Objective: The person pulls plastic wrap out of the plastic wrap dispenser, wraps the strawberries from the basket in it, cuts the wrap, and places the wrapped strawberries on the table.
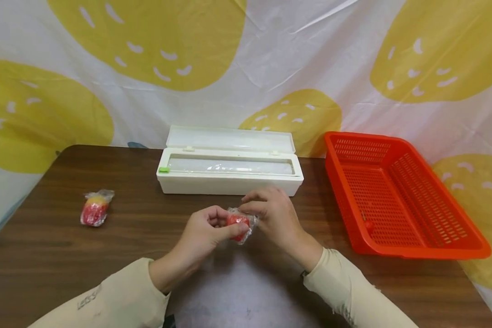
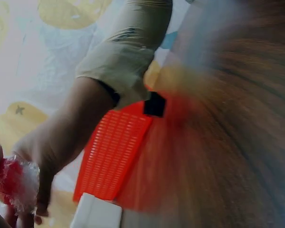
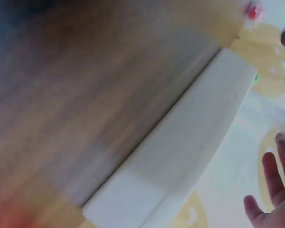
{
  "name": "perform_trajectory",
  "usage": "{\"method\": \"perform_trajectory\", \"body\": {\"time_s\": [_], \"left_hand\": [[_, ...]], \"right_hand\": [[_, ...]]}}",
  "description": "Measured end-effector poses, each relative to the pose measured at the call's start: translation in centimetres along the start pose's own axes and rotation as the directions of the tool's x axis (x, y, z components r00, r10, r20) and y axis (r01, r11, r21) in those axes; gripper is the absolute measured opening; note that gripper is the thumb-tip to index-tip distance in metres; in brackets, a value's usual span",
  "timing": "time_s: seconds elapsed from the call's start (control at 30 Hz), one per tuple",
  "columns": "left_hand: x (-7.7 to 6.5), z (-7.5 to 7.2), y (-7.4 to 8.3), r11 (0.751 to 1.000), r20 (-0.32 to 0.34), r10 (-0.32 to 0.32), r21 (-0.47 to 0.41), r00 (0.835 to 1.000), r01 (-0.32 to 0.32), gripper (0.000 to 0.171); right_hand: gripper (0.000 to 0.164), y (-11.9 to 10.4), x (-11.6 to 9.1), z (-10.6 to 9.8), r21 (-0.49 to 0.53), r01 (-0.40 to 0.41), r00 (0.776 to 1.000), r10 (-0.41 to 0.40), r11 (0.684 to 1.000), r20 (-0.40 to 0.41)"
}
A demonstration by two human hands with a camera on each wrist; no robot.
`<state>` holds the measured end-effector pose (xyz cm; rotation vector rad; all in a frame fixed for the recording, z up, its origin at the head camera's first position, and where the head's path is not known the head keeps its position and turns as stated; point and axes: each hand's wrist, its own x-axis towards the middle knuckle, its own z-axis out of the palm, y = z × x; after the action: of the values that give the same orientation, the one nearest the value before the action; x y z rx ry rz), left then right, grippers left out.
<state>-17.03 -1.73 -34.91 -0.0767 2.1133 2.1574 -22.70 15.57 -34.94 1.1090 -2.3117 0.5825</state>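
Note:
In the head view my left hand (image 1: 201, 234) holds a small red piece wrapped in clear plastic film (image 1: 238, 223), pinched between thumb and fingers. The left wrist view shows the same wrapped piece (image 2: 13, 183) at its left edge; its exact kind is hidden by the crinkled film. My right hand (image 1: 276, 221) is just right of the piece, its fingertips close to the loose film. In the right wrist view the right hand's fingers (image 3: 273, 178) are spread and nothing shows between them. Behind both hands stands a white film dispenser (image 1: 229, 184), lid up, a roll of clear film inside.
On the left of the brown table (image 1: 37, 246) lies another film-wrapped piece (image 1: 94, 212), red and yellow. A red plastic basket (image 1: 430, 252) stands on the right, with a small red thing (image 1: 369, 226) inside. A patterned cloth (image 1: 279, 59) hangs behind the table.

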Motion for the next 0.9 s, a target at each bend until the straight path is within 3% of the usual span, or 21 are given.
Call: {"method": "perform_trajectory", "body": {"time_s": [0.13,0.23,0.33,0.37,0.4,0.47,0.5,0.53,0.6,0.67,0.7,0.73,0.77,0.83,0.9], "left_hand": [[-0.3,-0.1,-0.2,0.998,0.037,0.027,0.059,0.999,-0.029,0.031],[-0.3,0.0,-0.4,0.998,0.069,0.014,0.057,0.997,-0.018,0.032],[-0.1,0.0,-0.7,0.999,0.106,-0.046,0.000,0.993,0.047,0.029],[-0.1,0.0,-0.9,0.997,0.115,-0.066,-0.020,0.991,0.069,0.029],[0.0,0.0,-1.0,0.996,0.111,-0.080,-0.032,0.991,0.084,0.030],[0.3,0.0,-1.2,0.994,0.080,-0.098,-0.043,0.992,0.102,0.032],[0.4,0.0,-1.2,0.994,0.055,-0.104,-0.041,0.993,0.106,0.033],[0.5,0.0,-1.3,0.994,0.028,-0.104,-0.041,0.994,0.105,0.035],[0.9,0.0,-1.4,0.993,-0.017,-0.108,-0.055,0.994,0.107,0.040],[1.2,0.0,-1.6,0.991,-0.036,-0.110,-0.076,0.993,0.107,0.047],[1.4,0.0,-1.6,0.991,-0.041,-0.111,-0.085,0.993,0.107,0.052],[1.5,0.1,-1.7,0.989,-0.038,-0.113,-0.097,0.993,0.109,0.056],[1.6,0.3,-1.8,0.987,-0.028,-0.117,-0.112,0.993,0.113,0.060],[1.7,0.6,-2.0,0.986,-0.010,-0.127,-0.114,0.992,0.125,0.064],[1.8,0.9,-2.2,0.985,0.005,-0.133,-0.112,0.991,0.133,0.061]], "right_hand": [[0.017,0.3,0.3,-0.4,-0.030,0.086,0.992,-0.088,0.996,-0.088],[0.028,0.1,0.5,-0.7,-0.058,0.051,0.992,-0.057,0.997,-0.115],[0.056,0.0,0.8,-0.8,-0.071,-0.137,0.990,0.134,0.988,-0.049],[0.066,0.0,0.9,-0.9,-0.056,-0.227,0.974,0.227,0.972,-0.004],[0.074,0.1,1.0,-0.9,-0.027,-0.325,0.944,0.326,0.945,0.052],[0.080,0.4,1.1,-1.1,0.085,-0.522,0.846,0.502,0.849,0.181],[0.078,0.6,1.1,-1.1,0.180,-0.613,0.783,0.564,0.769,0.261],[0.072,0.7,1.1,-1.1,0.289,-0.696,0.715,0.604,0.657,0.352],[0.060,0.8,1.0,-1.1,0.473,-0.807,0.584,0.600,0.355,0.547],[0.050,0.6,0.9,-0.9,0.534,-0.843,0.484,0.522,0.062,0.703],[0.048,0.4,0.8,-0.7,0.525,-0.850,0.447,0.477,-0.037,0.757],[0.047,0.2,0.7,-0.5,0.518,-0.849,0.427,0.444,-0.101,0.788],[0.045,0.0,0.7,-0.2,0.518,-0.846,0.423,0.433,-0.128,0.796],[0.041,-0.4,0.8,0.3,0.548,-0.829,0.441,0.476,-0.108,0.761],[0.036,-0.6,0.9,0.7,0.580,-0.813,0.461,0.555,-0.047,0.692]]}}
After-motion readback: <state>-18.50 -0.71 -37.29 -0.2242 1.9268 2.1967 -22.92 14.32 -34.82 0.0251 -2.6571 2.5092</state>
